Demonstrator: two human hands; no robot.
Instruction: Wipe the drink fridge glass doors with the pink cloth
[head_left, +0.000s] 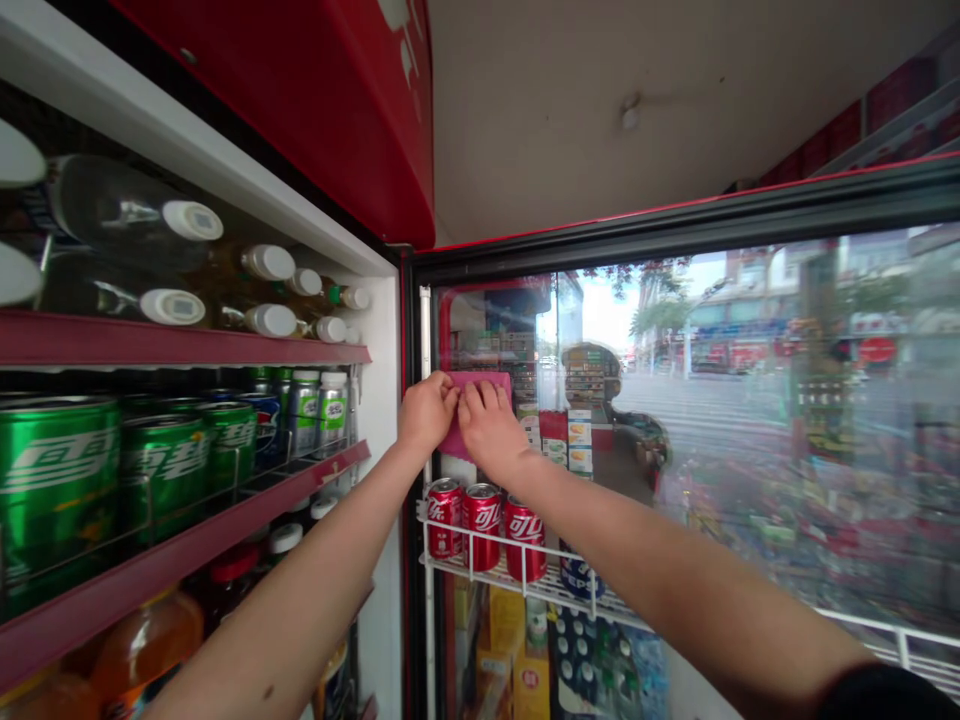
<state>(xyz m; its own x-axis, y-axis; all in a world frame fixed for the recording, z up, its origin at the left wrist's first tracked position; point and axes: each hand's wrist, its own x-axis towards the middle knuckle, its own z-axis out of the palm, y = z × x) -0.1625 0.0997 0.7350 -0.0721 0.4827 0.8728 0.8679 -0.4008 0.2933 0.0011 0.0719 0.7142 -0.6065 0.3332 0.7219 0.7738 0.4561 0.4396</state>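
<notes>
Both of my hands are at a pink cloth [455, 440] that lies against the glass of the open fridge door [517, 320], near the hinge side. My left hand [429, 412] is closed, with its fingers pinching the cloth's left edge. Spread over the cloth's middle, the fingers of my right hand [491, 425] look flat and hold it against the glass. Just below, several red cola cans [484, 525] stand in a white wire door rack [495, 575]. A dark blue Pepsi can [579, 577] is beside them, partly behind my right forearm.
To the left, fridge shelves hold green cans [169, 465] and lying bottles with white caps [191, 220]. Red shelf edges [180, 340] jut out near my left arm. Through the glass, street and shop reflections show, along with stacked goods behind.
</notes>
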